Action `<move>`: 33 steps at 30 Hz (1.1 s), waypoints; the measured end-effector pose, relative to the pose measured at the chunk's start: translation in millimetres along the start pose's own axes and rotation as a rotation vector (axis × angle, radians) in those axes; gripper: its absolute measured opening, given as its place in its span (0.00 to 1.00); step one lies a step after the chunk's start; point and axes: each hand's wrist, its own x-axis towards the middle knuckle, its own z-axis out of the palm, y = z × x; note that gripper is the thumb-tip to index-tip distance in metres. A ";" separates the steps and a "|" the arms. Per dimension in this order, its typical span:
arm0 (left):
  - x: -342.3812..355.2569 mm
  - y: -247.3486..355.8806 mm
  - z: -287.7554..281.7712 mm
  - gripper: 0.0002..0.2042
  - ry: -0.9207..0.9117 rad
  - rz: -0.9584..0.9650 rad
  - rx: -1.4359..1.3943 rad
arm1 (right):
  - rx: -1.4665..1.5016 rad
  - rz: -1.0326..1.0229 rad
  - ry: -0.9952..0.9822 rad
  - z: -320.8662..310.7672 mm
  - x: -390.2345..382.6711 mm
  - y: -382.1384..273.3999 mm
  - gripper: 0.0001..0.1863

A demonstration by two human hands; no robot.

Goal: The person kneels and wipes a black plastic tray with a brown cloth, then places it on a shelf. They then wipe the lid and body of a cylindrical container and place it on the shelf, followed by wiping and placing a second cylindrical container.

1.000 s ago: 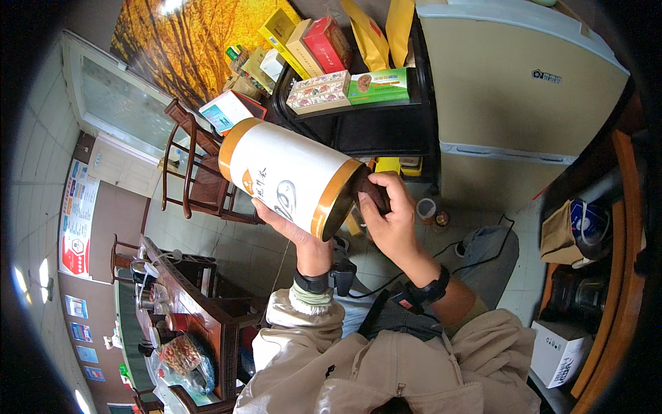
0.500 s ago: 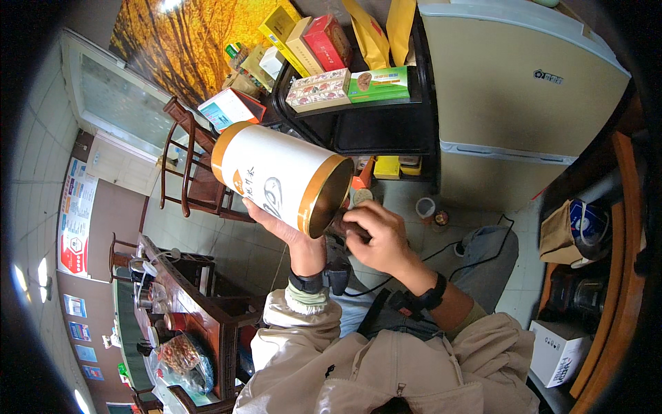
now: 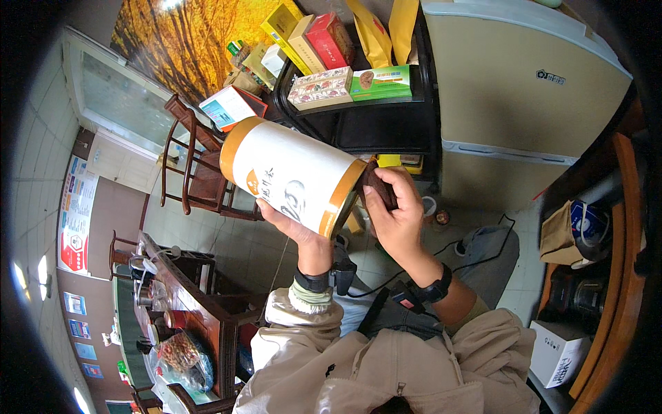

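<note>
A large white canister (image 3: 293, 165) with orange-gold bands at both ends is tilted in front of me, its right end lower. My left hand (image 3: 303, 234) supports it from below, thumb along the near side; the other fingers are hidden behind it. My right hand (image 3: 400, 214) pinches a dark brown, cloth-like piece (image 3: 381, 185) against the canister's right end. That piece covers part of the end, and its exact kind is hard to make out.
A black shelf cart (image 3: 386, 124) with boxes and yellow bags stands ahead, beside a beige refrigerator (image 3: 510, 103). A wooden chair (image 3: 203, 183) and a dark wooden table (image 3: 200, 303) are on the left. A black cable (image 3: 441, 261) runs by my leg.
My right hand has moved up and now presses the brown piece to the canister's end, which showed dark and shiny before. The canister has shifted slightly right.
</note>
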 end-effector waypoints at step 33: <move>-10.8 -7.3 -0.1 0.41 -0.052 0.009 -0.043 | -0.338 -0.092 -0.224 -7.3 -22.1 42.5 0.12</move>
